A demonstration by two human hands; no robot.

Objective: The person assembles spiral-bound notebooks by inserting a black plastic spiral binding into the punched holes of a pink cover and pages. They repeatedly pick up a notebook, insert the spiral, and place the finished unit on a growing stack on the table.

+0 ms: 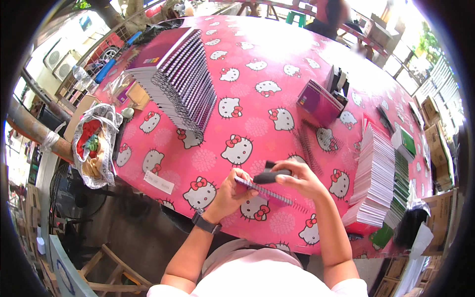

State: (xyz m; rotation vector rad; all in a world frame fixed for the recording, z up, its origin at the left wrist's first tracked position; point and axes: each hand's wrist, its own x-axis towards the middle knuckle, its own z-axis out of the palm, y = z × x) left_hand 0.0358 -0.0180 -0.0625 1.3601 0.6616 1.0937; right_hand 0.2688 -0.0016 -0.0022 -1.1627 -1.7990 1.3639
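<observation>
My left hand (231, 191) grips a spiral-bound notebook (269, 194) by its left end, held edge-on just above the pink cartoon-cat tablecloth (247, 74). A dark watch sits on that wrist. My right hand (299, 177) is closed around a black plier-like tool (271, 175) whose tip rests on the notebook's wire spine. Loose black wire coils (308, 143) lie on the cloth just beyond my right hand.
A long slanted stack of spiral-bound notebooks (180, 79) lies at far left. One purple notebook (319, 101) leans by a black binding device (337, 81). Tall stacks of unbound pages (376, 178) stand right. A plastic bag (94, 143) hangs off the left edge. A person stands at the far end.
</observation>
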